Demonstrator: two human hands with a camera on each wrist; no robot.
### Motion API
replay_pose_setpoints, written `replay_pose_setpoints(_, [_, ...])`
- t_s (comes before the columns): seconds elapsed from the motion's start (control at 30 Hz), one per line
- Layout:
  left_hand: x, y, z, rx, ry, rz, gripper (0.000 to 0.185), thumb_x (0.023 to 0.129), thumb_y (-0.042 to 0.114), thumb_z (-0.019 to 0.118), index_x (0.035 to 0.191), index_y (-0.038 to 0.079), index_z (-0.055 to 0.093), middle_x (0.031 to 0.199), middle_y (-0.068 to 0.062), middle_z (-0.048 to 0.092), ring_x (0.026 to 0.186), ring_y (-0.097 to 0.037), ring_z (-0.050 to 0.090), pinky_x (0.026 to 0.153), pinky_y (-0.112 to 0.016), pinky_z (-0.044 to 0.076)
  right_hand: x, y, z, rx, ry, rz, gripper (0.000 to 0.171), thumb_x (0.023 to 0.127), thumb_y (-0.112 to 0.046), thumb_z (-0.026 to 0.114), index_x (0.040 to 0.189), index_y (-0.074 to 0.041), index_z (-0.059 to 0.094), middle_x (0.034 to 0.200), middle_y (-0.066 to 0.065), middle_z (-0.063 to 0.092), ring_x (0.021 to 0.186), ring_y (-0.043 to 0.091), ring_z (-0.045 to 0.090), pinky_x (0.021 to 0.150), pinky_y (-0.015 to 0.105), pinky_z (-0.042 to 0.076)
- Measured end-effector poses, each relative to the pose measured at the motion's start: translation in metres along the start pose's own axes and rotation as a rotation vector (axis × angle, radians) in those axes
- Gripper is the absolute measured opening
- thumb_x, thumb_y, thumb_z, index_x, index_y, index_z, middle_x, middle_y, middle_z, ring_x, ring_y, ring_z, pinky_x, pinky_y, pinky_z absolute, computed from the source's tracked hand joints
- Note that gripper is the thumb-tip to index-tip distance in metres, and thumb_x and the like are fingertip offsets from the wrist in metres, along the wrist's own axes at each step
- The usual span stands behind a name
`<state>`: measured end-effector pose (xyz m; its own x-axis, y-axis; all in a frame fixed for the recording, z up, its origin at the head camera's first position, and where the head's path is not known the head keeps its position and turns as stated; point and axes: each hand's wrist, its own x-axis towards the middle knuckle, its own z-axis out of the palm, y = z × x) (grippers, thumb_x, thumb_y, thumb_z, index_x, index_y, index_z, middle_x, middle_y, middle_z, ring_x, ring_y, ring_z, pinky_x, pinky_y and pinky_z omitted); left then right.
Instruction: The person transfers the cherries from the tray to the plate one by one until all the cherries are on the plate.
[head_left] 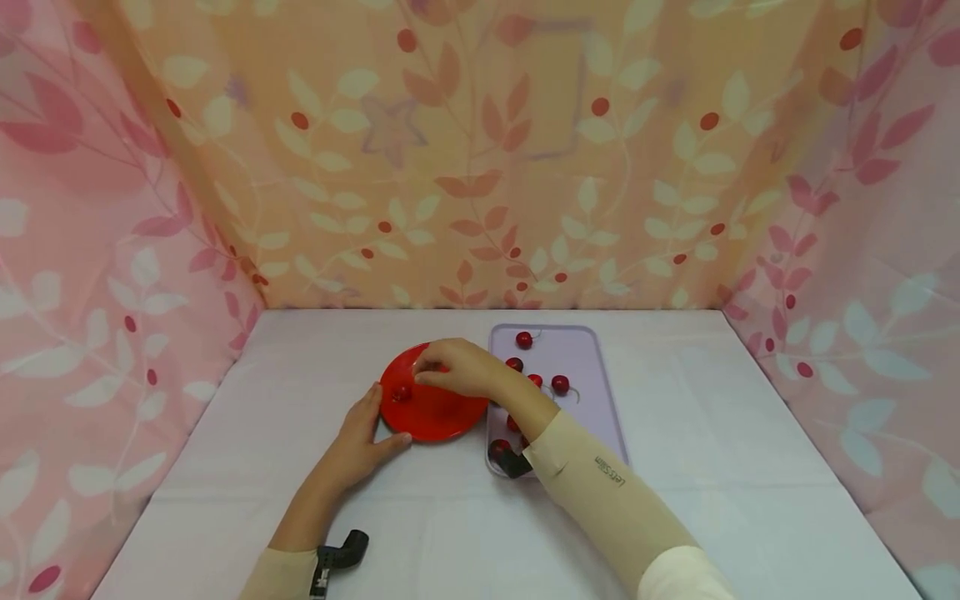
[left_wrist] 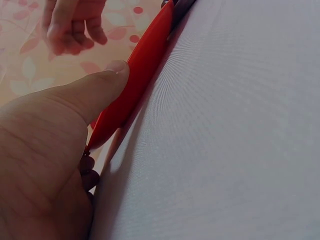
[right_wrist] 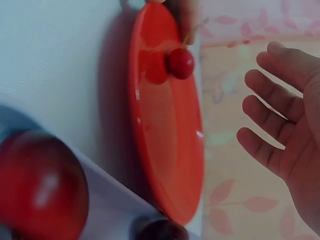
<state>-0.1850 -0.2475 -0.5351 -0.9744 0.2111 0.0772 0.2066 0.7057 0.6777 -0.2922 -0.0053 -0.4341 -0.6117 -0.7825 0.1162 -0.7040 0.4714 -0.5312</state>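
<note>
A round red plate [head_left: 442, 417] lies on the white cloth, with one cherry [head_left: 402, 392] near its left side; the stem shows in the right wrist view. My left hand [head_left: 365, 446] rests against the plate's left and near rim, fingers and thumb spread along it. In the left wrist view, the thumb [left_wrist: 107, 82] touches the rim. Over the plate's far part hovers my right hand [head_left: 461, 367]. Its fingers [right_wrist: 270, 92] are loosely bent with nothing between them, apart from the cherry [right_wrist: 181, 63] on the plate.
Right beside the plate stands a lilac tray [head_left: 588, 354] with several cherries [head_left: 560, 384], partly covered by my right forearm. Floral cloth walls [head_left: 480, 150] enclose the table at the back and both sides. A black strap mount [head_left: 341, 554] sits on my left wrist.
</note>
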Motion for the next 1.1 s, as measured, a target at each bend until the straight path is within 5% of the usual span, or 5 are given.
replay_pose_setpoints(0.47, [0.002,0.007,-0.004,0.013,-0.008,-0.039,0.111,0.089,0.056,0.074,0.165,0.009,0.009,0.172,-0.015,0.012,0.155,-0.043,0.015,0.115,-0.065,0.033,-0.054,-0.027,-0.034,-0.062,0.085,0.005,0.017,0.100,-0.028,0.068,0.114,-0.022,0.076,0.111,-0.012,0.070,0.111,0.009,0.058,0.101,0.029,0.052])
replay_pose_setpoints(0.93, [0.004,0.008,-0.002,0.007,-0.013,-0.029,0.109,0.090,0.051,0.075,0.165,0.005,0.010,0.172,-0.017,0.011,0.155,-0.044,0.014,0.116,-0.064,0.032,-0.124,-0.016,-0.036,-0.067,0.211,-0.002,0.013,0.095,-0.022,0.075,0.108,-0.024,0.077,0.103,-0.014,0.068,0.101,0.009,0.059,0.092,0.030,0.053])
replay_pose_setpoints(1.1, [0.001,0.007,0.002,0.009,-0.016,-0.048,0.111,0.089,0.054,0.074,0.165,0.008,0.009,0.172,-0.015,0.011,0.156,-0.043,0.014,0.115,-0.064,0.034,-0.148,-0.012,-0.035,-0.090,0.204,0.039,0.014,0.095,-0.022,0.075,0.108,-0.026,0.077,0.104,-0.016,0.069,0.105,0.008,0.059,0.098,0.033,0.052])
